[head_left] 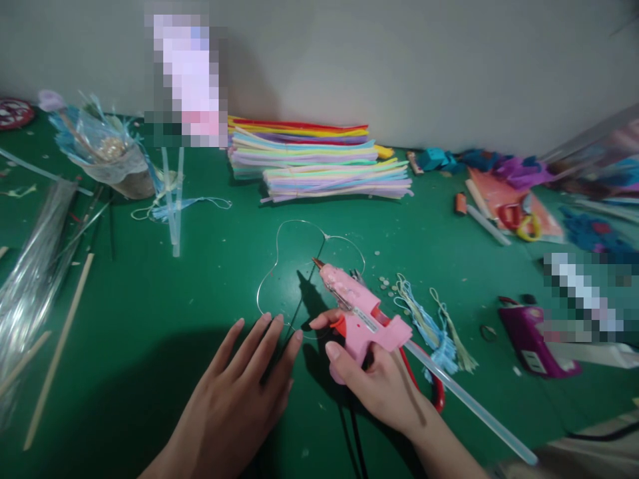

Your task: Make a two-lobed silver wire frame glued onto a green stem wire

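In my right hand is a pink hot glue gun, its nozzle pointing up and left over the green table. A long clear glue stick sticks out of its back end. My left hand lies palm down with the fingers stretched out, its fingertips at the lower edge of a thin wire bent into a rounded, lobed outline. The wire lies on the table, partly hidden behind the glue gun. Red handles of a tool show beneath my right wrist.
Bundles of coloured pipe cleaners lie along the wall. Blue tassels, a purple tape dispenser and scissors are on the right. At left are clear strips, wooden sticks and a wrapped pot.
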`<state>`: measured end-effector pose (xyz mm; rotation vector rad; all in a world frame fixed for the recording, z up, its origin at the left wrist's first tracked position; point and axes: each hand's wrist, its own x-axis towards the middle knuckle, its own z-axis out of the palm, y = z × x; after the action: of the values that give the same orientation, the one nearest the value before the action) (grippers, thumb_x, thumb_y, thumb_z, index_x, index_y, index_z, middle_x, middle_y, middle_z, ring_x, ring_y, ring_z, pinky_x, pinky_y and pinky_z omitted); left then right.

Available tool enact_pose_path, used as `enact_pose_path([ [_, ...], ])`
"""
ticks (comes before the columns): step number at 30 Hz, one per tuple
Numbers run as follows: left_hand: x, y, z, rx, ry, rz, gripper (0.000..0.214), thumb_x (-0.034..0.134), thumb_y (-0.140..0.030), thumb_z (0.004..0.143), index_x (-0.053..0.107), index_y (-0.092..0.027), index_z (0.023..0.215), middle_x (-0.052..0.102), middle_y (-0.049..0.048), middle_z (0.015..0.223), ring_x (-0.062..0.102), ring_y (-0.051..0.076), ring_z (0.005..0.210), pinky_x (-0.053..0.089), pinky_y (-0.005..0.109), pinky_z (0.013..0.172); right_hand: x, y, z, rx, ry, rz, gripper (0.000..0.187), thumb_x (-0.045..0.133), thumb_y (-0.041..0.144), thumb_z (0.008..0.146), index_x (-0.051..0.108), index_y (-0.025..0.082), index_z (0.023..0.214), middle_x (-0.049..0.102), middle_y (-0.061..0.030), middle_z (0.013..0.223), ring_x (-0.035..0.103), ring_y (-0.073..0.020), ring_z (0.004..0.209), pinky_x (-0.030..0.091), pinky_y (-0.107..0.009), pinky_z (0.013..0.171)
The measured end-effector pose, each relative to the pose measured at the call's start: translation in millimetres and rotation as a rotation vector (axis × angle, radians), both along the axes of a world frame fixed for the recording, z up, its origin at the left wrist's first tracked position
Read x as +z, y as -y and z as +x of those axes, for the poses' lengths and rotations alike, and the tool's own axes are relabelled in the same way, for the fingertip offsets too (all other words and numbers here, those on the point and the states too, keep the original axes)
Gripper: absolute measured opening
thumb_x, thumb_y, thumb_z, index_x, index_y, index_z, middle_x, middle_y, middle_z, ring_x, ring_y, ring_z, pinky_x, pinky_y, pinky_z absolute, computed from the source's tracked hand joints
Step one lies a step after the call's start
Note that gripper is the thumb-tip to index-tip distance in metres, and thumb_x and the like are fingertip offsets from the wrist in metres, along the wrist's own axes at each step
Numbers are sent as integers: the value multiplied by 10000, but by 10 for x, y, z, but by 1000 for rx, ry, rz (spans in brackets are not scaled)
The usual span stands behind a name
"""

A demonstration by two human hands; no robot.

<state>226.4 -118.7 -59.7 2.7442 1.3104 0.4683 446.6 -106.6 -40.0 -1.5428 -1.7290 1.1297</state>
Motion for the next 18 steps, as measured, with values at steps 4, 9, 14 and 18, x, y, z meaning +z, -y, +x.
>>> enact_pose_path([
  [4,15,-31,-4,-16,-27,18,416,480,-362,989,558,-263,1385,591,125,1389,515,265,1330,248,445,1185,0,-10,-7,-6,-5,9,243,524,335,933,606,286,1157,624,-55,1233,584,-237,1156,449,-444,1046],
  [9,36,-62,-14,-32,-49,41,402,419,-329,1010,564,-262,1380,601,133,1355,550,273,1289,351,465,1117,4,-15,-7,-4,1,-23,254,520,329,936,608,284,1170,673,-39,1058,644,-215,976,488,-413,970],
  [14,39,-72,-15,-18,-50,7,426,410,-340,1011,515,-291,1421,577,119,1378,542,265,1292,398,492,1093,17,-18,-11,5,13,-24,273,520,339,941,611,295,1195,685,-32,954,645,-219,949,483,-400,947],
  [18,39,-83,-15,-17,-43,1,428,405,-333,1008,515,-306,1421,581,119,1370,558,271,1275,449,509,1053,26,-18,-11,6,41,-37,299,515,345,941,614,291,1218,673,-18,846,640,-203,777,511,-393,870],
])
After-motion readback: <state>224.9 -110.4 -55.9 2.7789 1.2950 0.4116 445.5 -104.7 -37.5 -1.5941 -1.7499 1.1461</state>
